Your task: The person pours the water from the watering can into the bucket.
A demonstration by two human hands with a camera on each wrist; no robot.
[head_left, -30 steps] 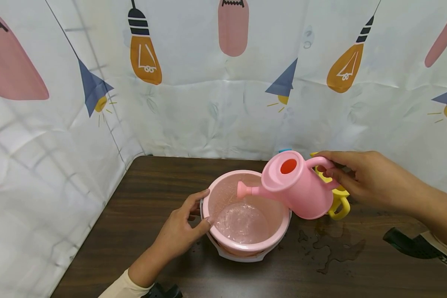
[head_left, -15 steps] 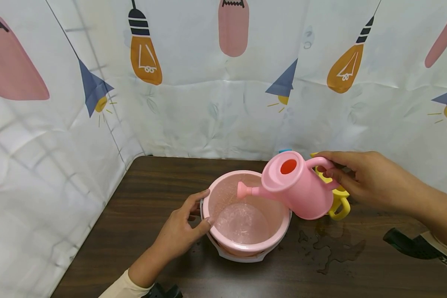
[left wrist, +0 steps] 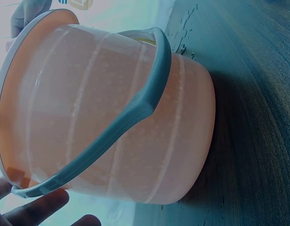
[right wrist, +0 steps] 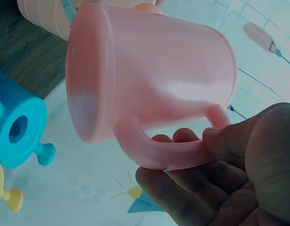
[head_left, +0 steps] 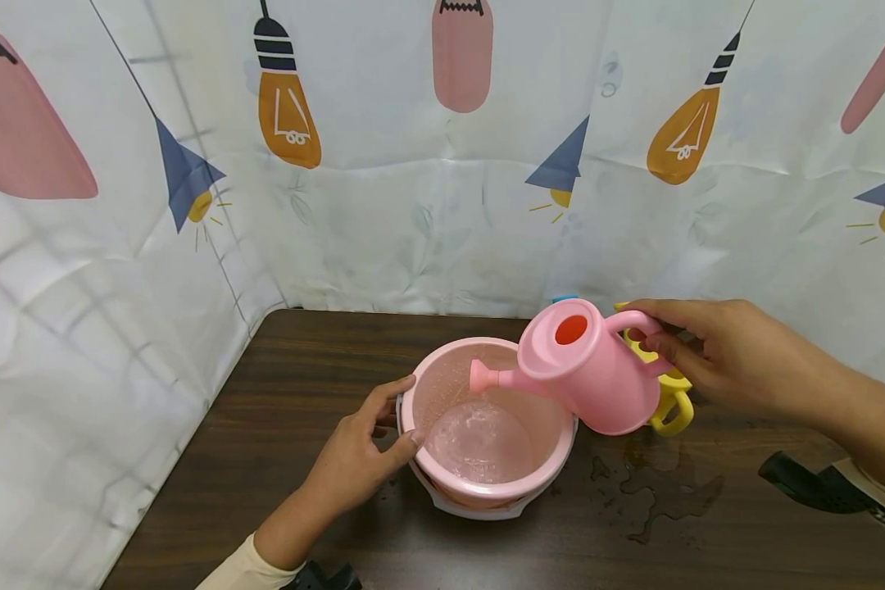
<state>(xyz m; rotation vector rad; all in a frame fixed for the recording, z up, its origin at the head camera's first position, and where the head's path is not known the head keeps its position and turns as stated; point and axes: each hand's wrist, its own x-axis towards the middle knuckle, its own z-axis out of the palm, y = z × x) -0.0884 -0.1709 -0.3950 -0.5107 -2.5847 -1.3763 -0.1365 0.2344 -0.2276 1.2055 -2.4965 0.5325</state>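
In the head view a pink bucket (head_left: 487,492) stands on the table, with shallow rippling water (head_left: 479,442) in its bottom. My left hand (head_left: 357,459) holds its left rim, thumb and forefinger on the edge. The left wrist view shows the bucket's ribbed side, its lowered grey handle (left wrist: 131,113) and fingers spread near the rim. My right hand (head_left: 723,352) grips the handle of a pink watering can (head_left: 597,377). The can tilts left, its spout (head_left: 483,377) over the bucket. In the right wrist view my fingers and thumb wrap the can's handle (right wrist: 164,153).
A yellow watering can (head_left: 671,406) stands behind the pink one, partly hidden. A blue watering can (right wrist: 22,122) shows in the right wrist view, beside the yellow. Spilled water (head_left: 671,492) lies on the brown table (head_left: 280,410) right of the bucket. A patterned cloth (head_left: 413,229) hangs behind.
Both hands, the bucket and the pink watering can keep their places. Only the ripples and bubbles on the water inside the bucket differ.
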